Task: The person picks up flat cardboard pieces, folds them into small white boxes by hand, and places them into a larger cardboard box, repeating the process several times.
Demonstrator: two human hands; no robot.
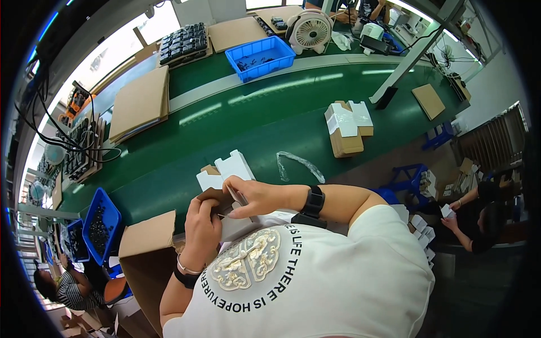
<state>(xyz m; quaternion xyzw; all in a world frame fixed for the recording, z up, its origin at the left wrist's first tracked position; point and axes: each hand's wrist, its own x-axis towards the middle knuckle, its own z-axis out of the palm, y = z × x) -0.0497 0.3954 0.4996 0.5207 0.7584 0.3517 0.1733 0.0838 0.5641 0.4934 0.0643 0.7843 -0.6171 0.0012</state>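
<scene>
Close to my chest, both hands work at a small cardboard box (231, 228), white outside with brown inner flaps; my fingers hide much of it. My left hand (203, 228) is closed around its left side. Over its top my right hand (256, 198) is closed, thumb and fingers pinching a thin greyish edge whose kind I cannot make out. Just beyond them on the green bench stands another small white and brown box (235, 166). A crumpled strip of clear plastic (301, 163) lies farther right.
A stack of small taped boxes (345, 135) stands right on the bench (253, 121). Blue bins (260, 56) (101, 228) hold small black parts. Cardboard sheets (141, 104), a fan (311, 31) and a metal post (406, 65) stand around. A large open carton (147, 236) is left; co-workers sit both sides.
</scene>
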